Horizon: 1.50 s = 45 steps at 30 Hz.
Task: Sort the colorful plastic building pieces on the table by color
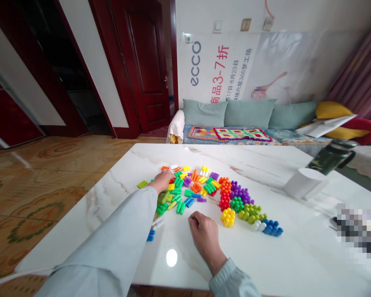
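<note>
My left hand [163, 180] reaches into a loose pile of small, round-ended plastic pieces in many colours. Its fingers are drawn together at a red piece [172, 180], though the sleeve and hand partly hide the grip. Closer to me, my right hand [205, 236] rests on the white table [179, 272], fingers curled in and no piece showing in them. Right of the pile, upright pieces stand grouped by colour: red ones [224, 202], purple ones [241, 192], yellow ones [228, 217], and blue ones [272, 227]. Green pieces [181, 207] lie flat between the hands.
A white cylindrical object [306, 183] and a camouflage flask [332, 156] are at the table's right. A blurred-out item [360, 235] lies at the right edge. White pieces [158, 223] and blue pieces [151, 235] sit beside my left sleeve. A sofa [286, 136] stands behind the table.
</note>
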Motion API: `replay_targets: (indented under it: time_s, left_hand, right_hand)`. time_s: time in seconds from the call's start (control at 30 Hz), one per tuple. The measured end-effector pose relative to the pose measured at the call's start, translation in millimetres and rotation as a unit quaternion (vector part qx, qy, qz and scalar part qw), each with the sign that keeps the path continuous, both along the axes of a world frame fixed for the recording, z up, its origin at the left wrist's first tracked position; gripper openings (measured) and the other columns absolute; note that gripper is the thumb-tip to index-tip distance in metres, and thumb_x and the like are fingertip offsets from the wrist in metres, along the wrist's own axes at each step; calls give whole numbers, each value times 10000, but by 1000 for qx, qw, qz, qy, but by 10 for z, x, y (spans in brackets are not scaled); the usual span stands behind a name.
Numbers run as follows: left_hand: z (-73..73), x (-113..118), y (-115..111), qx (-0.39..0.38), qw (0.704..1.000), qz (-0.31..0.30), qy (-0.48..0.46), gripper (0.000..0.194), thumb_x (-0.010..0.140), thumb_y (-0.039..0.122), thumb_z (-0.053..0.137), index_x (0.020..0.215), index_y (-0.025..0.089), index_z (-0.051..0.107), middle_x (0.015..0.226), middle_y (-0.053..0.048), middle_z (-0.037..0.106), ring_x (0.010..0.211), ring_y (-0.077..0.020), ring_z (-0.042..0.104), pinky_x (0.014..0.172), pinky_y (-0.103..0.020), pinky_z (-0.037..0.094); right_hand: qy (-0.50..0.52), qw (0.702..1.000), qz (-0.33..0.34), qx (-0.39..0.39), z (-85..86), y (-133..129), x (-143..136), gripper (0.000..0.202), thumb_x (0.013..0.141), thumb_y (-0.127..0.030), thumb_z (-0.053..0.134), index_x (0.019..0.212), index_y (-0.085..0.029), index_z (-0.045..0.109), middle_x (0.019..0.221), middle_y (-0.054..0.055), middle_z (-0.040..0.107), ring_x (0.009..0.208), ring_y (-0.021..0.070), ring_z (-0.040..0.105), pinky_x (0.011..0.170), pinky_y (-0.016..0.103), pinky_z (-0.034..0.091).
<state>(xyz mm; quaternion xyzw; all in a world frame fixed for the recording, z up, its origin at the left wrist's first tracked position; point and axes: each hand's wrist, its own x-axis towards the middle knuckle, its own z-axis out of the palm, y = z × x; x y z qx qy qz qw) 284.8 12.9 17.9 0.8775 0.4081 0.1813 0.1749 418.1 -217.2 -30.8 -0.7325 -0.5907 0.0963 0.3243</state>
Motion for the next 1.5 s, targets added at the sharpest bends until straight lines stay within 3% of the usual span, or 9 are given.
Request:
replay_targets:
  time_s: [0.1, 0.2, 0.47, 0.63, 0.83, 0.97, 1.1, 1.27, 1.5]
  left_hand:
    - [42, -10, 42, -22, 998, -34, 38, 131, 776, 188, 727, 901, 176, 689, 1043, -88, 677, 1043, -254, 607, 932, -388, 473]
    - [92, -28, 45, -34, 998, -47, 38, 204, 641, 87, 743, 802, 205, 697, 1024, -71, 692, 1078, -269, 592, 949, -324, 434]
    - [232, -129, -70, -91, 984, 60, -144, 89, 688, 211, 703, 774, 214, 683, 867, -55, 716, 1011, -271, 621, 849, -308, 463]
    - [90, 42, -735, -205, 905, 102, -359, 344, 796, 341, 641, 1085, 156, 633, 972, -95, 716, 929, -231, 670, 801, -342, 534]
    - [-232, 286, -1600, -356, 768, 89, -525, 481, 693, 460, 775, 1010, 123, 642, 930, -130, 722, 804, -215, 711, 739, -342, 577]
    - [-276, 315, -1785, -389, 706, 100, -583, 444, 670, 394, 818, 995, 133, 664, 937, -111, 728, 823, -196, 711, 754, -298, 568]
    - [-312, 336, -1843, -400, 680, 106, -605, 424, 631, 364, 851, 949, 128, 698, 914, -99, 740, 821, -186, 708, 758, -272, 557]
    - [-411, 357, -1907, -403, 684, 105, -600, 411, 643, 339, 846, 976, 129, 730, 985, -116, 742, 892, -217, 705, 818, -301, 552]
    - [-546, 370, -1937, -310, 813, 73, -488, 343, 806, 417, 687, 971, 119, 728, 861, -103, 727, 783, -219, 684, 725, -317, 555]
  right_hand:
    - [1, 1000, -1, 2, -19, 1, -2, 192, 877, -227, 502, 758, -211, 653, 725, 19, 720, 644, 150, 645, 571, 225, 301]
    - [1, 1000, -3, 6, -45, 1, 0, 190, 876, -227, 503, 758, -214, 652, 724, 18, 720, 637, 143, 641, 568, 220, 296]
    - [1, 1000, -11, 8, -46, 11, -3, 182, 858, -210, 515, 747, -213, 660, 714, 16, 715, 624, 137, 627, 561, 218, 292]
    - [50, 999, -12, 20, -26, 10, -1, 163, 875, -252, 519, 798, -213, 657, 692, 3, 697, 621, 141, 622, 563, 217, 314]
    - [150, 986, 10, 68, 3, -20, 31, 348, 937, -464, 441, 1060, -177, 596, 702, 2, 672, 554, 142, 592, 530, 228, 367]
    - [212, 973, 28, 92, 30, -42, 34, 358, 961, -473, 386, 1058, -189, 580, 864, 42, 711, 670, 160, 648, 627, 253, 455]
    - [235, 966, 32, 104, -4, -22, 37, 314, 952, -447, 418, 1002, -190, 591, 871, 49, 713, 683, 161, 652, 629, 257, 472]
    - [231, 965, -2, 128, -76, -5, 35, 291, 929, -436, 450, 986, -194, 601, 717, 9, 659, 542, 138, 579, 520, 242, 433]
    - [294, 935, 19, 197, -34, -49, 32, 160, 932, -324, 469, 966, -204, 568, 862, 49, 640, 737, 162, 601, 673, 281, 503]
